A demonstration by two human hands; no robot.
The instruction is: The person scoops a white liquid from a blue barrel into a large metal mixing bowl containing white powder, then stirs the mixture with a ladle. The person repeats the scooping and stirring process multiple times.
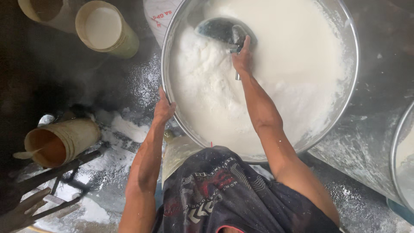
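Note:
A big round metal vat (350,64) stands in front of me, full of frothy white liquid (293,47). My right hand (242,57) reaches into it and grips the handle of a metal ladle (222,30), whose dark bowl lies in the foam near the vat's far side. My left hand (164,108) clamps on the vat's near-left rim. My dark printed shorts show at the bottom.
A yellowish bucket of white liquid (105,28) stands at the top left beside another bucket (45,11). A tipped bucket with orange inside (60,140) lies at the left on a dark frame. A second metal vat (403,159) shows at the right edge. The wet floor is splashed white.

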